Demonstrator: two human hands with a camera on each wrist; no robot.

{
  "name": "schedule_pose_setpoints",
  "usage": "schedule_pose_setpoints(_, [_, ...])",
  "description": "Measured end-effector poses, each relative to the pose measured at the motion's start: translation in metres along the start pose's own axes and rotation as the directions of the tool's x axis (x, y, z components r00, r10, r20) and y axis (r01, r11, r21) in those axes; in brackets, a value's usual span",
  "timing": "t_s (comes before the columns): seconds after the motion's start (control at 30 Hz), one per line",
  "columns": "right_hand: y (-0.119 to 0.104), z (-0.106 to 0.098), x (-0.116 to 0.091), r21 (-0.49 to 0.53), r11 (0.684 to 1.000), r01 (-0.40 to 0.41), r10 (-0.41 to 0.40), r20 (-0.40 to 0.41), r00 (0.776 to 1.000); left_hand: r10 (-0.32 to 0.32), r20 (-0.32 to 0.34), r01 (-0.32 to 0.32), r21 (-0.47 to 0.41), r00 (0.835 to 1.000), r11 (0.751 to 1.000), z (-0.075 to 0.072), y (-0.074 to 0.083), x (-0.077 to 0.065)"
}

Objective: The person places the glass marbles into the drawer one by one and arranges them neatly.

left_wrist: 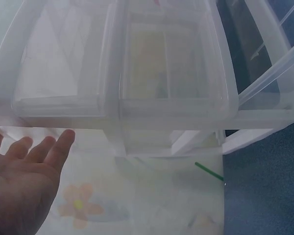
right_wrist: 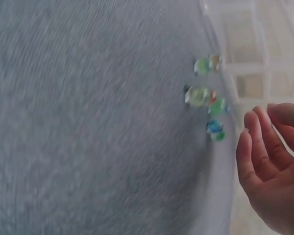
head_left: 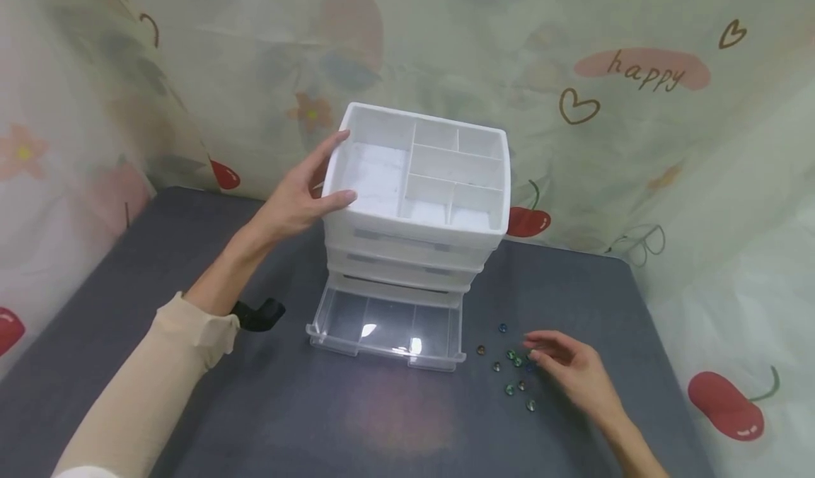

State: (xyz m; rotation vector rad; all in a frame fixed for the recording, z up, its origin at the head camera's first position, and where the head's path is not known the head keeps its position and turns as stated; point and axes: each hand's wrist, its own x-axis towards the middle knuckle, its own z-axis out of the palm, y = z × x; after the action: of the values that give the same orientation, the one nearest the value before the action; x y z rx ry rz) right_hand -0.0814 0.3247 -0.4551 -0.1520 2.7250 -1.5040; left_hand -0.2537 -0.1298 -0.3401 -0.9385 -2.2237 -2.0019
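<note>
A dark table (head_left: pixel 274 414) is set against a pale curtain (head_left: pixel 484 54), by which the scene is also closed off to left and right.

On the near right of the table, a loose cluster of marbles (head_left: pixel 517 361) is spread, in green, blue and brownish tones, just beside the drawer (head_left: pixel 390 326). At the right edge of the cluster the right hand (head_left: pixel 576 373) is held low, its fingers bent toward the thumb; whether a marble is pinched between the tips cannot be told, since none is clearly shown there in either the head or the right wrist view. The drawer, clear and divided, is pulled out toward the near side from the bottom of the white unit (head_left: pixel 407 248), and no marble is seen in it.

Farther back, the tiers above the drawer are pushed in, and the unit is topped by a tray (head_left: pixel 376 174) split into compartments. At its left side the unit is touched by the left hand (head_left: pixel 296 199), whose thumb is laid on the near left of the rim and whose fingers are extended along the left side, unclenched.

The step in hand is judged to be the gathering of marbles while the unit is steadied. For the next move, a sure pinch on one marble is called for, then a short lift leftward over the drawer's side, without its neighbours being knocked away.
</note>
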Motion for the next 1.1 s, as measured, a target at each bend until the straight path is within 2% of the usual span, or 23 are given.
schedule_pose_setpoints(0.27, [0.021, -0.007, 0.004, -0.012, 1.0, -0.002, 0.002, -0.028, 1.0, 0.0, -0.003, 0.0, -0.002, 1.0, 1.0, 0.001, -0.002, 0.0])
schedule_pose_setpoints(0.43, [0.024, -0.007, 0.004, -0.056, 0.998, -0.025, 0.023, -0.036, 0.999, -0.006, -0.004, 0.006, 0.005, 1.0, 1.0, 0.0, -0.001, 0.0])
schedule_pose_setpoints(0.6, [0.034, -0.005, 0.003, -0.089, 0.996, -0.01, 0.005, -0.053, 0.999, -0.006, 0.004, 0.006, 0.006, 1.0, 1.0, 0.0, -0.001, 0.0])
schedule_pose_setpoints(0.9, [0.046, -0.004, -0.001, -0.14, 0.99, -0.021, 0.021, -0.003, 1.0, -0.023, 0.015, 0.022, 0.036, 1.0, 0.999, 0.001, 0.0, 0.0])
schedule_pose_setpoints(1.1, [0.045, -0.005, 0.003, -0.202, 0.979, 0.023, -0.02, 0.013, 1.0, -0.032, 0.004, 0.032, 0.029, 0.999, 0.999, 0.001, 0.002, 0.001])
